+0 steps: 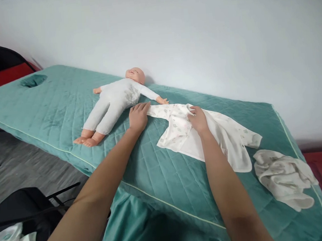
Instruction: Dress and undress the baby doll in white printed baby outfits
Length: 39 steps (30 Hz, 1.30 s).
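A baby doll (112, 102) in a white bodysuit lies on its back on a teal quilted massage table (64, 102). A white printed baby top (206, 135) is spread out to the doll's right. My left hand (138, 116) lies flat with fingers stretched out, touching the end of the top's sleeve near the doll's hand. My right hand (197, 119) rests on the middle of the top, fingers curled and pinching a fold of its fabric.
A crumpled white garment (284, 177) lies near the table's right end. A face hole (33, 80) is at the table's far left. A white wall runs behind. A black chair (26, 212) with printed cloth stands at the lower left; red seats at both sides.
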Each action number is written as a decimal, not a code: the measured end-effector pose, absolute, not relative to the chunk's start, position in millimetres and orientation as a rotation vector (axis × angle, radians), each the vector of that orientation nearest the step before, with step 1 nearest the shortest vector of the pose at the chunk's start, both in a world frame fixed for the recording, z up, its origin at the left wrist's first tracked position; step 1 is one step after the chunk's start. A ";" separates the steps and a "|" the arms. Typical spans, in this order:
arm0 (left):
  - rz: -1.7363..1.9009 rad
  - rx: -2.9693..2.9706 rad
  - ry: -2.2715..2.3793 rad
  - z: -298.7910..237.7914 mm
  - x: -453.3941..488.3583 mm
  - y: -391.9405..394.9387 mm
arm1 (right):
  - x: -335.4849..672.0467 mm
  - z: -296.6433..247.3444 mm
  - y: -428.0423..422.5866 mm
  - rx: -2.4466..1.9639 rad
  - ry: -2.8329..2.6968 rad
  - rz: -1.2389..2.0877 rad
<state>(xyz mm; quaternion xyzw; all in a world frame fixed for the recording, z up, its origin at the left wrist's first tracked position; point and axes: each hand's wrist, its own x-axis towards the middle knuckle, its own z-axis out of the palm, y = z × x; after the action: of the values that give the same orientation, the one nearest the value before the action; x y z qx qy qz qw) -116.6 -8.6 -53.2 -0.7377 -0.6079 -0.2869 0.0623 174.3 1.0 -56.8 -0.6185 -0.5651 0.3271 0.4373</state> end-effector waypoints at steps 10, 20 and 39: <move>-0.961 -2.062 -1.989 -50.0 -125.9 7.8 | 166.8 -45.1 -6.6 -1.713 -1.499 0.663; -1.065 -2.439 -1.709 -49.2 -60.5 -116.9 | 162.6 -32.3 -16.1 -1.968 -1.685 0.416; -0.719 -2.720 -1.340 -44.6 -32.1 -155.0 | 175.9 -36.1 -9.4 -1.910 -1.679 0.513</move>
<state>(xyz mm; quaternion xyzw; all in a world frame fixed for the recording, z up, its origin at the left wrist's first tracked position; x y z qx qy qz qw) -32.1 -155.0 -44.6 -0.8728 -0.4299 -0.2308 0.0127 175.9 -9.4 -36.1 -0.7088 -0.6232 0.1905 0.2702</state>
